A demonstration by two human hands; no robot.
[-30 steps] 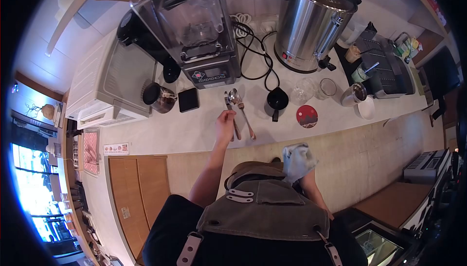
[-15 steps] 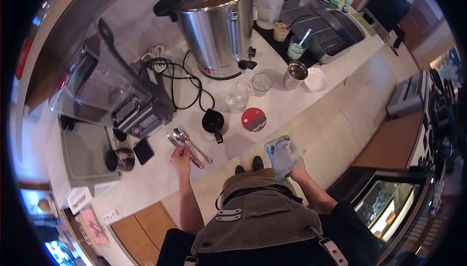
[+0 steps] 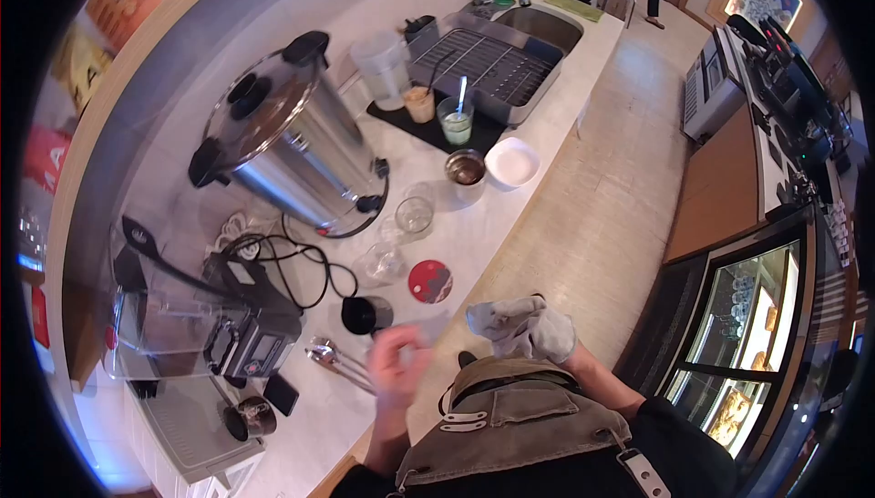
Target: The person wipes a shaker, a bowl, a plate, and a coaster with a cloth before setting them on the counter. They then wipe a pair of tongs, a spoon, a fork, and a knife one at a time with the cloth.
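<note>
— Where do the spoons [image 3: 333, 358] lie?

— On the counter [image 3: 456, 243], near its front edge, just right of the blender [image 3: 196, 316] base and a little nearer than the black pitcher [image 3: 365, 314].

— And from the hands?

— They lie just left of the left hand [image 3: 396, 361]. Their long axis runs on a slant: bowls to the far left, handles pointing near and right, toward that hand.

— Is it touching them?

— I cannot tell. The hand is a blur (motion smear, fingers lost in it), so whether it is spread wide, pinched narrow or on a handle does not show.

— The right hand [image 3: 565, 352]?

— It is closed on a grey cloth [image 3: 515, 325], bunched over the fingers, held off the counter edge in front of the apron. It is well apart from the spoons, with the left hand between.

— So the left is the nearer one.

— By far. The red coaster [image 3: 430, 281] sits farther back, between the two hands and past the pitcher; nothing lies between the left hand and the handles.
</note>
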